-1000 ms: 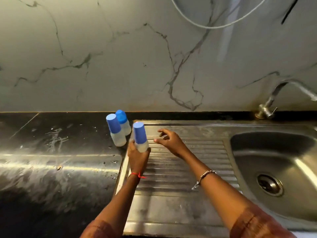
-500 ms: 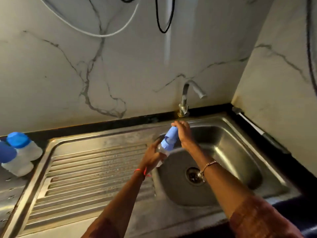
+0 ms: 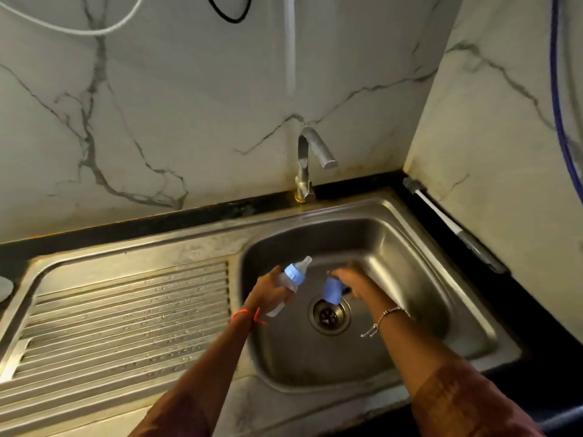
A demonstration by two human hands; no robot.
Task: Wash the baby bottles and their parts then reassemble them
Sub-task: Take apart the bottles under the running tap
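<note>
Over the steel sink basin [image 3: 410, 279], my left hand [image 3: 268, 288] grips a clear baby bottle [image 3: 288, 285] that is tilted, its blue collar and bare teat pointing up and to the right. My right hand [image 3: 350, 282] holds the blue cap [image 3: 331, 291] apart from the bottle, just above the drain [image 3: 329, 313]. The cap's open end faces down and left.
A steel tap [image 3: 310, 159] stands at the back of the basin with no water running. The ribbed drainboard [image 3: 126, 316] lies to the left. A long white and grey tool [image 3: 454, 227] rests on the black counter along the right wall. A pale round edge [image 3: 4, 288] shows at far left.
The bottle was carried from the drainboard to the basin. My right hand has pulled the blue cap off, baring the teat, and lowered it toward the drain. The view shifted right; the two other bottles left the frame.
</note>
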